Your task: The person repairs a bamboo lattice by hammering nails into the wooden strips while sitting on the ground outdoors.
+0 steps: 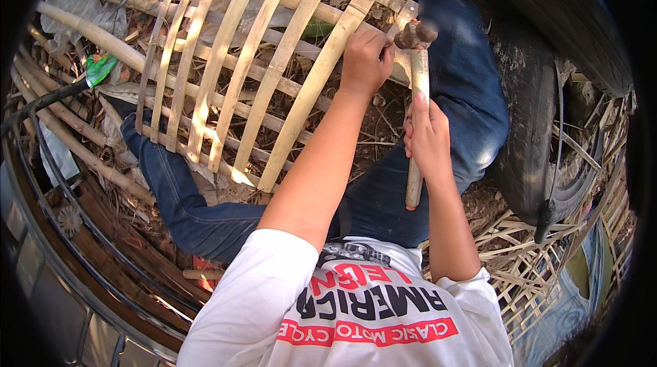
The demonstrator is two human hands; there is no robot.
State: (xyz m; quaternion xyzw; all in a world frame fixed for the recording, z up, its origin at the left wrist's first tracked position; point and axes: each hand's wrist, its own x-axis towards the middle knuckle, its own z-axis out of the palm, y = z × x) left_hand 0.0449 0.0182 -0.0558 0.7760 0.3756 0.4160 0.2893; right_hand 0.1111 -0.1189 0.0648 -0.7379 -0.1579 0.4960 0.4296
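Observation:
In my right hand (428, 133) is a hammer (420, 78), its wooden handle wrapped by my fingers and its rusty metal head pointing away from me. My left hand (367, 59) is closed at the right side of a bamboo lattice (279, 69), close to the hammer head. What its fingers pinch is hidden. The lattice has several pale split slats laid across rounder bamboo poles. The rightmost full slat (321, 76) passes beside my left hand. Partly behind the hammer head, a shorter pale slat end (409, 12) shows.
My legs in blue jeans (472, 114) spread around the lattice. Old tyres (523, 127) stand at the right, above a woven bamboo mesh (530, 264). Bamboo poles (102, 38) and a black metal frame (51, 162) lie left. Dry leaves and plastic scraps litter the ground.

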